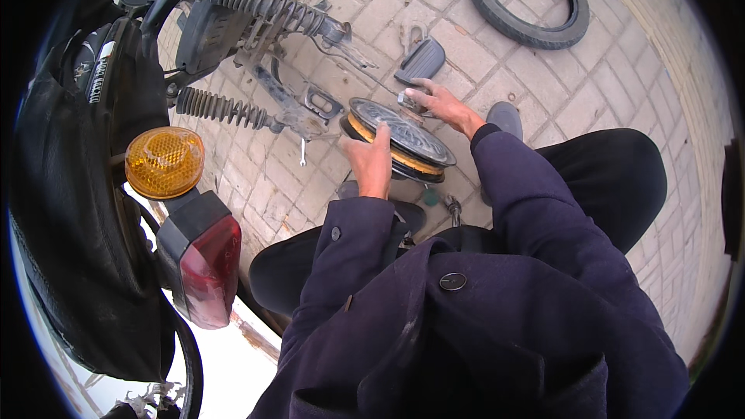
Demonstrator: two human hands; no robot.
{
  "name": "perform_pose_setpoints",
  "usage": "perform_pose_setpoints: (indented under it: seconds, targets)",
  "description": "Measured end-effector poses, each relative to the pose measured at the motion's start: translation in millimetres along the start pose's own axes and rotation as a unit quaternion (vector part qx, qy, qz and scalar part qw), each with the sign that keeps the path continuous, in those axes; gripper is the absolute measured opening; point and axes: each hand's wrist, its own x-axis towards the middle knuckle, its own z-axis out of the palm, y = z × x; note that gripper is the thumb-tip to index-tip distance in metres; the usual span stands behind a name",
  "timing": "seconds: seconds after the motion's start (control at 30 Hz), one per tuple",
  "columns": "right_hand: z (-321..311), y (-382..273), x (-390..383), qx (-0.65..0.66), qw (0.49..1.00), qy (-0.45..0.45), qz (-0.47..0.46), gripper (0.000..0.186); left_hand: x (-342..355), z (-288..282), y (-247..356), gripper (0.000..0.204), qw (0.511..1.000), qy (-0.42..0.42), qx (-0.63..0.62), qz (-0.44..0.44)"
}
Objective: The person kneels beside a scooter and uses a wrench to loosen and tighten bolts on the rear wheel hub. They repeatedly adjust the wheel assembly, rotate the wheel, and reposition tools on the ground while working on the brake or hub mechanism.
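Observation:
In front of me a scooter wheel (400, 131) without a tyre is tilted, its round dark grey side facing up and an orange-yellow band running around its rim. My left hand (370, 157) grips the wheel's near left edge, thumb on the upper face and fingers out of sight underneath. Just beyond the wheel's far edge, my right hand (441, 106) has bent fingers on a small greyish metal part (406, 99). What that part is, I cannot make out.
To the left stands a scooter with shock springs (225, 109), an orange indicator (165, 161) and a red tail light (208, 260). A loose tyre (528, 0) lies far right. A wrench (303, 152), a dark footrest-like piece (421, 60) and a socket tool (453, 208) lie on the paving.

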Motion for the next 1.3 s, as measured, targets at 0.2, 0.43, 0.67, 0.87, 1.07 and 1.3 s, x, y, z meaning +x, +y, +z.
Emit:
perform_pose_setpoints:
  seconds: [0.2,0.43,0.67,0.87,1.07,1.3]
  targets:
    - [-24,-2,16,-0.082,0.991,-0.101,-0.042,0.045,13,-1,2,0.063,0.998,0.026,0.047,-0.037]
    - [-10,5,2,0.065,0.998,-0.009,0.011,0.035,13,-6,11,0.062,0.997,-0.029,0.072,-0.006]
    - [-10,7,-9,0.028,0.998,0.001,-0.049,0.034,15,0,0,0.059,0.991,0.036,0.11,0.071]
    - [-19,10,6,-0.112,0.99,-0.025,-0.077,0.036,20,1,-9,0.065,0.989,0.044,0.106,0.095]
    - [-23,10,7,-0.034,0.999,-0.038,-0.015,0.036,19,-1,-8,0.061,0.994,0.035,0.071,0.076]
    - [-21,-3,-8,-0.064,0.997,-0.008,-0.052,0.034,25,1,-16,0.071,0.989,0.024,0.125,0.073]
